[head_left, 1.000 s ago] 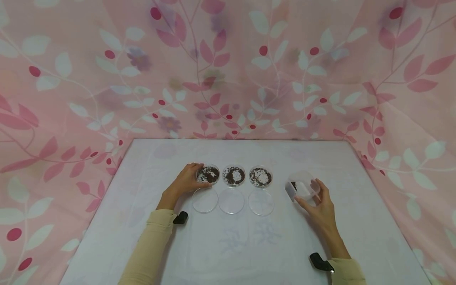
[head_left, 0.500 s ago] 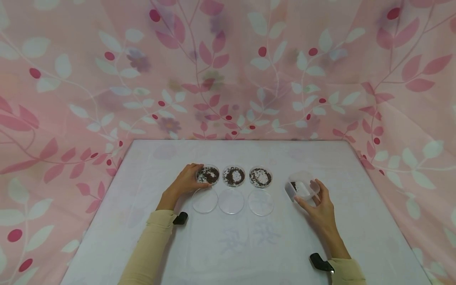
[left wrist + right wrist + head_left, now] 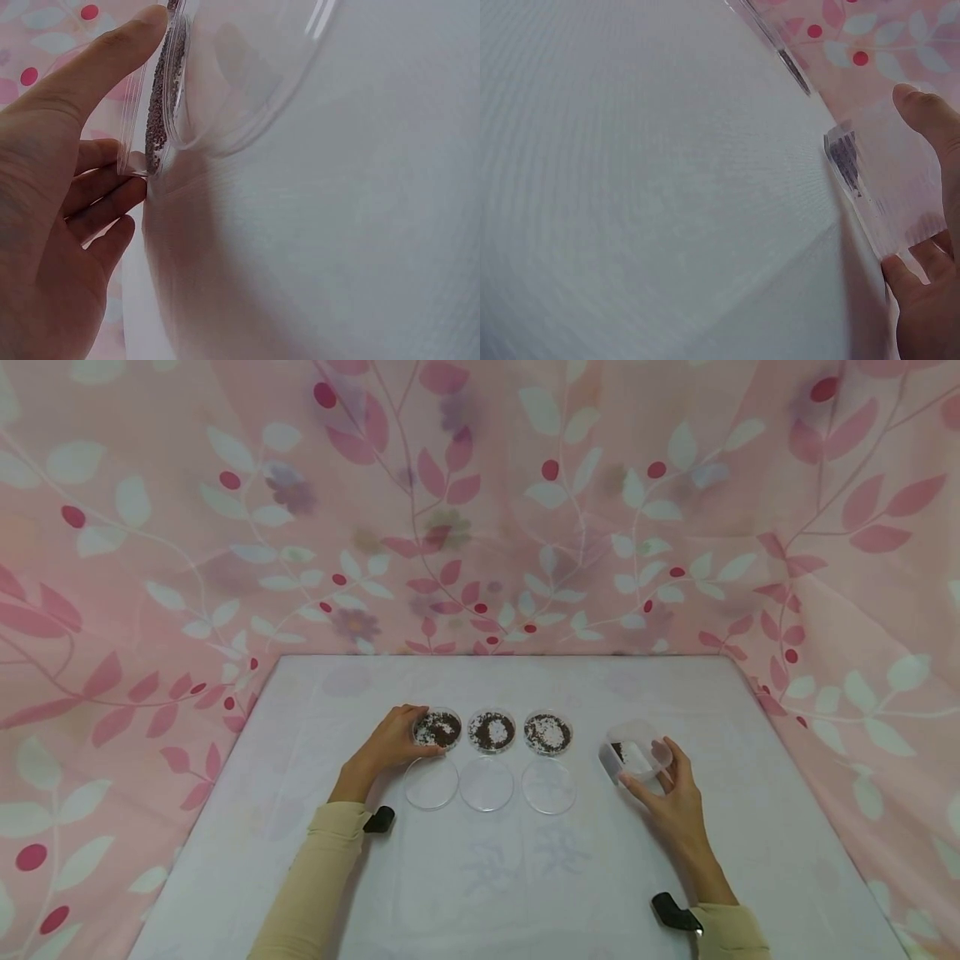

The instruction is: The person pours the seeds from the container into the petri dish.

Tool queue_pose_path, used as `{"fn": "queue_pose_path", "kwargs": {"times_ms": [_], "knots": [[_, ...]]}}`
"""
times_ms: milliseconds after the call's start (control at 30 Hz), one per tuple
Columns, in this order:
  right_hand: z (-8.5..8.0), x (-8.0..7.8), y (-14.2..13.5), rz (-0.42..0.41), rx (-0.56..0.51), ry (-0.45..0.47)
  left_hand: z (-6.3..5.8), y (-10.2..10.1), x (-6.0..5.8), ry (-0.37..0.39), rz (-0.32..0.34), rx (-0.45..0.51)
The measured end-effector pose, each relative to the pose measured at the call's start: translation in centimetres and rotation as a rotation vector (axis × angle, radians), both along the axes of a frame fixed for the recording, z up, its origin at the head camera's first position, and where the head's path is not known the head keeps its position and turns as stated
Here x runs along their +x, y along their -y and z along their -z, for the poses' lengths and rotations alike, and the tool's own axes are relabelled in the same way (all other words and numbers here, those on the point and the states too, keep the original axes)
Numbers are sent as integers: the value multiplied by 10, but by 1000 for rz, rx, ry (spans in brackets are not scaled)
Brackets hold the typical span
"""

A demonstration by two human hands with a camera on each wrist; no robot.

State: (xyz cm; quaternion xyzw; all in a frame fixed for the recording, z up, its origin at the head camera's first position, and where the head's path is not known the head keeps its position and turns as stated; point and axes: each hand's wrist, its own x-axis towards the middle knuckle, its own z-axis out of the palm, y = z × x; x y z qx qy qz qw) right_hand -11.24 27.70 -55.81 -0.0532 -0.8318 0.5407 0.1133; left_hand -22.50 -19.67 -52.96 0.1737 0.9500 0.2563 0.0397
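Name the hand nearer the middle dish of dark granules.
Left. The left hand grips the left-end dish, just beside the middle dish; the right hand, holding the clear container beyond the right-end dish, is farther off.

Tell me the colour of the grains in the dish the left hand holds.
The grains are dark brown, with white patches among them; the head view shows best.

Your dishes (image 3: pixel 491 732) look like clear, smooth, glossy plastic, as do the lids (image 3: pixel 487 783); the granules (image 3: pixel 157 112) inside look rough and matt. Your box (image 3: pixel 639 762) seems translucent, shiny plastic; your counter (image 3: pixel 600 902) wears matt, finely ribbed cloth.
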Motion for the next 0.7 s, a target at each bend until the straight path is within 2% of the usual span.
{"fn": "queue_pose_path", "kwargs": {"times_ms": [267, 400, 567, 700], "knots": [[3, 2, -1, 14, 43, 26, -8, -4, 1, 18, 12, -23], [3, 4, -2, 9, 66, 33, -15, -13, -1, 10, 36, 0], [1, 10, -7, -8, 85, 39, -27, -43, -12, 6, 111, 30], [-4, 14, -10, -20, 113, 25, -33, -75, -23, 14, 185, -6]]}}
